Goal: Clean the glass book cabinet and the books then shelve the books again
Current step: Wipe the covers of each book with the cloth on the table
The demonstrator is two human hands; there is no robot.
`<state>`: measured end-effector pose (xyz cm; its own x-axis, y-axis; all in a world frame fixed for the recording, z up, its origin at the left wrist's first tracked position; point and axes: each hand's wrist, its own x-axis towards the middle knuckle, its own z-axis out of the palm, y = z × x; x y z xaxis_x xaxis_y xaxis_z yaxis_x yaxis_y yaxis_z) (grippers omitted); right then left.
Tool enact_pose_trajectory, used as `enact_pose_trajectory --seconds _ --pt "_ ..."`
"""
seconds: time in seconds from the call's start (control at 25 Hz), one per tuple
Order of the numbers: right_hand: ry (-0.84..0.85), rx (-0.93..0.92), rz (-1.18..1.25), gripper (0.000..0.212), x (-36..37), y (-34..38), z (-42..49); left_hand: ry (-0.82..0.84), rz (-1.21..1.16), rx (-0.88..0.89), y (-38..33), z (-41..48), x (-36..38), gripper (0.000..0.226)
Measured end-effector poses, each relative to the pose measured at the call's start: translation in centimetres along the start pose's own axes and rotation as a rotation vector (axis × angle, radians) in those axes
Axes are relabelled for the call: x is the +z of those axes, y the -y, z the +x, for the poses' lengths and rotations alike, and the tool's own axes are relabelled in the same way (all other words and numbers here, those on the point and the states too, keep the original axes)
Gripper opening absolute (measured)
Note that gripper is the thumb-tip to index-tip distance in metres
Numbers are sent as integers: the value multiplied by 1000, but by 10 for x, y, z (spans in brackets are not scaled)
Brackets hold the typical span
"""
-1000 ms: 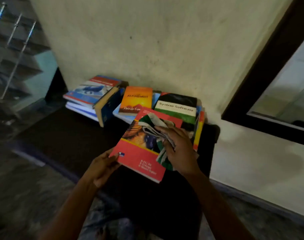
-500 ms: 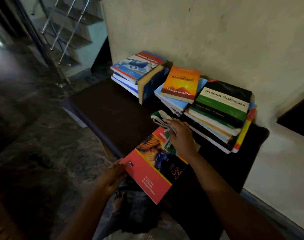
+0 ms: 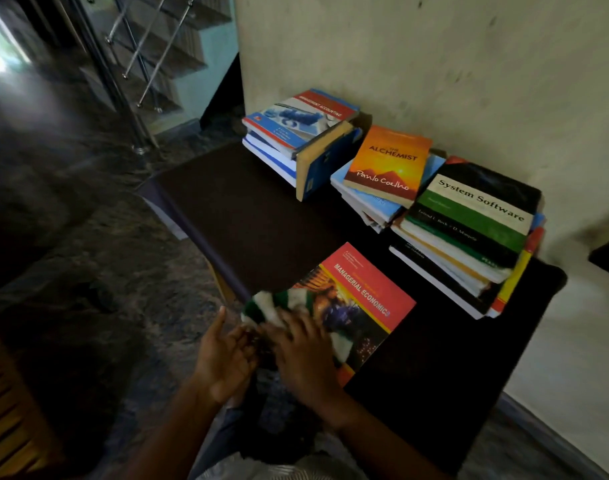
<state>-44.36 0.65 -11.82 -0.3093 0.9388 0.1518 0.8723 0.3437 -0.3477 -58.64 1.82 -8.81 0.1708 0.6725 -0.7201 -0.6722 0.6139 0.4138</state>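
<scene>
Red "Managerial Economics" book, cloth under right hand; "System Software" book behind

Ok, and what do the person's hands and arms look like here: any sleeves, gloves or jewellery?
The left hand and right hand are bare, without gloves. The left forearm and right forearm are uncovered to the frame edge; no sleeve shows. No watch, bracelet or ring is visible, though the fingers are blurred.

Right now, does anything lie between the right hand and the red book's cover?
Yes: the green-and-white cloth lies under the right hand, on the near left part of the red book. Nothing else visible separates them.
</scene>
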Motion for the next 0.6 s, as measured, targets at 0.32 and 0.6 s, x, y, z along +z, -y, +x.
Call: enact_pose_trajectory --seconds 0.32,0.6 --pt "-166 220 202 49 -63 -87 22 -23 68 12 5 -3 1 36" --pt "-121 311 -105 56 -37 -113 -17 1 130 25 10 -1 2 27"
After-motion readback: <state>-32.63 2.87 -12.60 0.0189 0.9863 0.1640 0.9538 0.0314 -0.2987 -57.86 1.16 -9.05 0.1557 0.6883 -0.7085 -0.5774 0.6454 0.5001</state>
